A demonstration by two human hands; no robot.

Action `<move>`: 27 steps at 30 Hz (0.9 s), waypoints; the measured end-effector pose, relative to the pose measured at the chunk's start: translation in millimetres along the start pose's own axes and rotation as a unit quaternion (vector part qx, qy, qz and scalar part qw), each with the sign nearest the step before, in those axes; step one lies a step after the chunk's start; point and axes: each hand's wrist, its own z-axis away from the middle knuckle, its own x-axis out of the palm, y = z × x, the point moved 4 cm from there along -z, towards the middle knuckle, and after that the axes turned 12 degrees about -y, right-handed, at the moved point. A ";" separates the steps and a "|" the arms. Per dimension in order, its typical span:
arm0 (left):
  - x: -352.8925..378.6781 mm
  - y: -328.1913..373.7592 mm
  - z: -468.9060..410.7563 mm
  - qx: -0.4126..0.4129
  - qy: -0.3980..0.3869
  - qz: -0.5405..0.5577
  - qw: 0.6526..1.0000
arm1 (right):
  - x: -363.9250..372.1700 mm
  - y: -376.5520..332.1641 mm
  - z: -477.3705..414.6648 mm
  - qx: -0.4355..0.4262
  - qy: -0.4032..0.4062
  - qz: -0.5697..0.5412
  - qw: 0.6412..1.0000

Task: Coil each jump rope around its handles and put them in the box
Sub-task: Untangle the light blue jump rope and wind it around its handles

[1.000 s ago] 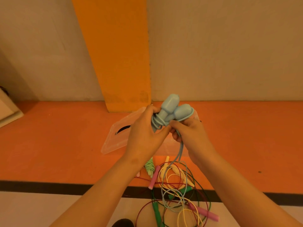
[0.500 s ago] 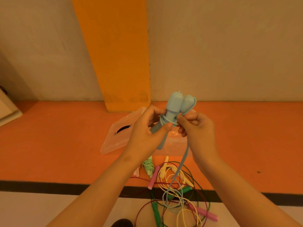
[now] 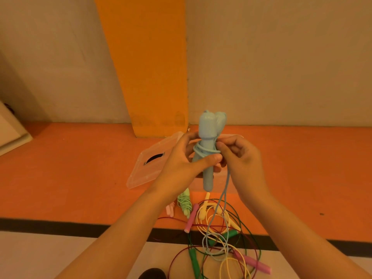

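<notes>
My left hand (image 3: 181, 164) grips the two light blue handles (image 3: 208, 129) of a jump rope, held upright side by side at chest height. A few turns of blue cord wrap their middle. My right hand (image 3: 241, 158) pinches the blue cord (image 3: 225, 194) beside the handles; its loose length hangs down to the floor. Behind my hands lies a clear plastic box (image 3: 149, 168), partly hidden. On the floor below is a tangle of yellow (image 3: 203, 212), pink (image 3: 190, 220) and dark green (image 3: 193, 258) ropes, plus a coiled light green rope (image 3: 184, 204).
An orange pillar (image 3: 149, 67) stands against the beige wall behind the box. The floor is orange with a black stripe (image 3: 50, 225) and a pale strip nearer me. A white object (image 3: 10, 131) sits at the far left edge. A dark shape (image 3: 153, 274) shows at the bottom edge.
The blue handles have swung from tilted to upright and risen slightly. My right hand has carried the cord round them, adding wraps, and the hanging cord is shorter.
</notes>
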 end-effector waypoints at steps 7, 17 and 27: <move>-5.0 8.8 3.6 0.067 0.096 -0.197 0.973 | 10.9 -7.0 -2.7 0.021 -0.070 0.113 0.991; 0.4 7.9 5.9 0.072 0.165 -0.266 0.947 | 13.0 -0.3 -4.2 0.016 -0.057 0.111 0.992; -8.3 1.0 -3.6 -0.041 -0.004 -0.061 0.997 | -3.0 -11.7 -4.6 -0.009 -0.061 0.057 0.996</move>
